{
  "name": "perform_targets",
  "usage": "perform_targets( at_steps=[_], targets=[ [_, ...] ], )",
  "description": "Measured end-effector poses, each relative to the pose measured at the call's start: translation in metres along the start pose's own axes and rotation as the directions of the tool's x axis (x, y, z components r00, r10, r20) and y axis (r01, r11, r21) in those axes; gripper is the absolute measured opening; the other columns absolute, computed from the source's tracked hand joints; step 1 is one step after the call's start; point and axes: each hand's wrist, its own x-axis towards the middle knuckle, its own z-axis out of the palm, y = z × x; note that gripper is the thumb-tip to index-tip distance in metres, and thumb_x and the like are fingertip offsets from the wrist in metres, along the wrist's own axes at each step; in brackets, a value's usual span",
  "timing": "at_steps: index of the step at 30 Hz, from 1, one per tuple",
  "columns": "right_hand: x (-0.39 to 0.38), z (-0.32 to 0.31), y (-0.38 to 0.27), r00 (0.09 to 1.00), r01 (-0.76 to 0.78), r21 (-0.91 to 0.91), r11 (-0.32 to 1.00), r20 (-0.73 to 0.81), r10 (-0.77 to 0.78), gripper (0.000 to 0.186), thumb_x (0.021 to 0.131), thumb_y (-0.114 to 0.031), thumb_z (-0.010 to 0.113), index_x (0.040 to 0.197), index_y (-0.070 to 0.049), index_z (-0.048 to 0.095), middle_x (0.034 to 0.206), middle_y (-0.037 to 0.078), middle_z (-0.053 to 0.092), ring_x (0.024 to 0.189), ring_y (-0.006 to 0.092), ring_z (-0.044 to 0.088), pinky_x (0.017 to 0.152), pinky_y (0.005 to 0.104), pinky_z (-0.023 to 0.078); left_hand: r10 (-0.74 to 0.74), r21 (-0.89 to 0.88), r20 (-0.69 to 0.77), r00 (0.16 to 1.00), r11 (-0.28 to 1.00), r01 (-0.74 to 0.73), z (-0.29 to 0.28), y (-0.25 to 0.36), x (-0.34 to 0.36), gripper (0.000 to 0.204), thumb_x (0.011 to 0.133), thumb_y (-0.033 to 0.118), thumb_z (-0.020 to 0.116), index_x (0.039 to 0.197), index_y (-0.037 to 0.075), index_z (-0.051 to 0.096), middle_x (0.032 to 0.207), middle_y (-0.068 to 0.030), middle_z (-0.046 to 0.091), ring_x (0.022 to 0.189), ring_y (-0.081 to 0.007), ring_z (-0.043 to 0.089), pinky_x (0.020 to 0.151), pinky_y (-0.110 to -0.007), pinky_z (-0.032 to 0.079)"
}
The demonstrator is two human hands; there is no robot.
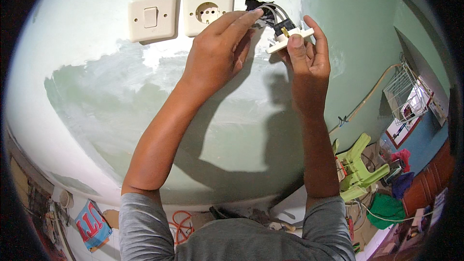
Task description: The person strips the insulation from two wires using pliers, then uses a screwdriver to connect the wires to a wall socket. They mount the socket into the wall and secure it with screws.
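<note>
My right hand (pixel 309 58) grips a white wall socket insert (pixel 277 47) by its edges, thumb in front and fingers around the far end. The insert is tilted away from the wall, showing its black back and a brass-coloured clip. Grey wires (pixel 279 8) run from the insert into a dark ragged hole (pixel 252 5) in the wall. My left hand (pixel 212 50) reaches up to the hole, its thumb and forefinger closed at the wires. The left hand's other fingers are partly hidden behind its back.
Left of the hole, a cream wall socket (pixel 193 26) and a cream light switch (pixel 140 29) are mounted on the patchily plastered green wall (pixel 121 92). Lower right are a lime-green plastic chair (pixel 360 164), a wire rack (pixel 403 92) and a green bundle (pixel 386 210). An orange cord (pixel 179 229) lies below.
</note>
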Motion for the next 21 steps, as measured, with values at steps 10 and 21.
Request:
perform_targets(
  at_steps=[10, 21],
  targets=[
    [-0.008, 0.012, -0.01, 0.966, -0.25, 0.178, 0.952, -0.012, 0.256, 0.069, 0.104, -0.045, 0.06, 0.146, 0.006, 0.042, 0.112, 0.019, 0.067, 0.1, 0.0228, 0.071, 0.084, 0.0343, 0.064, 0.295, 0.222, 0.275, 0.915, 0.906, -0.359, -0.012, -0.019, 0.054, 0.049, 0.085, 0.005, 0.072, 0.132, 0.018, 0.068, 0.114, -0.0105, 0.071, 0.097, -0.0284, 0.07, 0.088, -0.039, 0.058],
    [-0.008, 0.003, -0.012, 0.952, -0.305, -0.107, 0.946, -0.003, 0.306, 0.061, 0.109, -0.047, 0.049, 0.134, 0.008, 0.056, 0.114, 0.018, 0.067, 0.096, 0.0191, 0.071, 0.069, 0.027, 0.062, 0.536, 0.105, 0.412, 0.737, 0.775, -0.623, -0.012, -0.031, 0.102, 0.018, 0.087, 0.015, 0.074, 0.103, 0.01, 0.078, 0.096, -0.0024, 0.073, 0.089, -0.0158, 0.063, 0.082, -0.031, 0.056]
  ],
)
